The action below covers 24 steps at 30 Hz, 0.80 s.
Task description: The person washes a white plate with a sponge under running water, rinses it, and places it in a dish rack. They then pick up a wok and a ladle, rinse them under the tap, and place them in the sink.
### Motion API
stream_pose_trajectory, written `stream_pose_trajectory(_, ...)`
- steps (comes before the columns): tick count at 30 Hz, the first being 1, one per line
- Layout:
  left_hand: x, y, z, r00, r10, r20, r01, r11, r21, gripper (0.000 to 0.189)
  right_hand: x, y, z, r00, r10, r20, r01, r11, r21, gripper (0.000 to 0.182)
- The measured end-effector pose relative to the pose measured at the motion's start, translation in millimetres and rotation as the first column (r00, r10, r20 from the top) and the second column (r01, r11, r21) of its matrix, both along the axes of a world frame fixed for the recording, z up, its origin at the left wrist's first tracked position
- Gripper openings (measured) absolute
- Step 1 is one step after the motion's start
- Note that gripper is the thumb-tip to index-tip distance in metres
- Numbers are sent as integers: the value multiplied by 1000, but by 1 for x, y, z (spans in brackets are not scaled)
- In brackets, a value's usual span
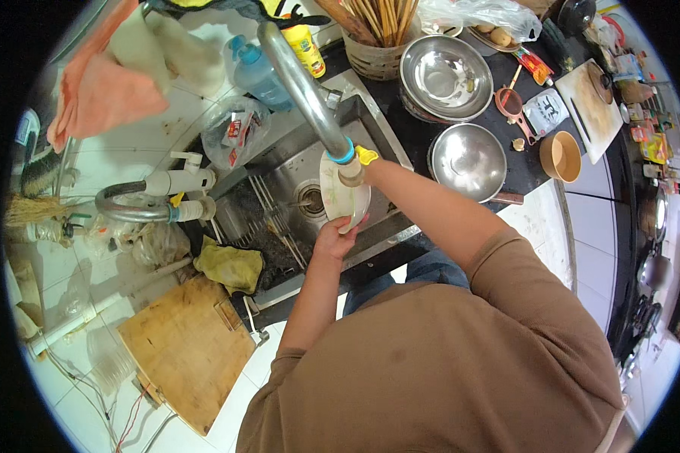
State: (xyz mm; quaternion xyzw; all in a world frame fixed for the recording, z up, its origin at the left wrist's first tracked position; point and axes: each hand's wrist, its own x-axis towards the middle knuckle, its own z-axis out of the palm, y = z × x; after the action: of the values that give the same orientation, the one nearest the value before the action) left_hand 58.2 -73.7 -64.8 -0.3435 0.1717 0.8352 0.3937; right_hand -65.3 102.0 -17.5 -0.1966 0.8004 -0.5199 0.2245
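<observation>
Over the steel sink (283,164), a white dish with a green pattern (345,201) is tilted on its side below the tap spout (351,171). My left hand (337,238) grips the dish's near rim, its thumb against the inner face. My right hand (372,171) reaches the dish's far right edge; the spout and a yellow tap lever (366,155) cover most of it, so its fingers cannot be made out. A metal rack (275,218) lies in the sink left of the drain (311,200).
Two steel bowls (446,76) (468,161) stand right of the sink, near a basket of chopsticks (374,56), a pink strainer (510,105) and a tan bowl (560,157). A second tap (164,187), a yellow-green cloth (229,265) and a wooden board (187,351) are at left.
</observation>
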Motion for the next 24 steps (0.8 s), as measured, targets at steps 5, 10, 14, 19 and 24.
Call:
stream_pose_trajectory(5,-9,48,29,949,304,-84,-315,912,-264,35,75,-45,33,724,-671,-164,648,742,-174,48)
stream_pose_trajectory(10,0,35,5,962,261,76,-268,958,100,25,79,-50,57,792,-532,-300,580,808,99,60)
stream_pose_trajectory(14,3,36,-7,988,127,89,-154,766,624,25,50,-29,52,778,-491,392,602,760,-244,55)
stream_pose_trajectory(19,-5,69,63,958,282,47,-281,959,-41,24,81,-35,70,791,-564,237,587,809,-35,48)
stream_pose_trajectory(24,-27,105,137,931,358,74,-316,890,-330,23,87,-8,67,886,-455,88,463,876,-135,36)
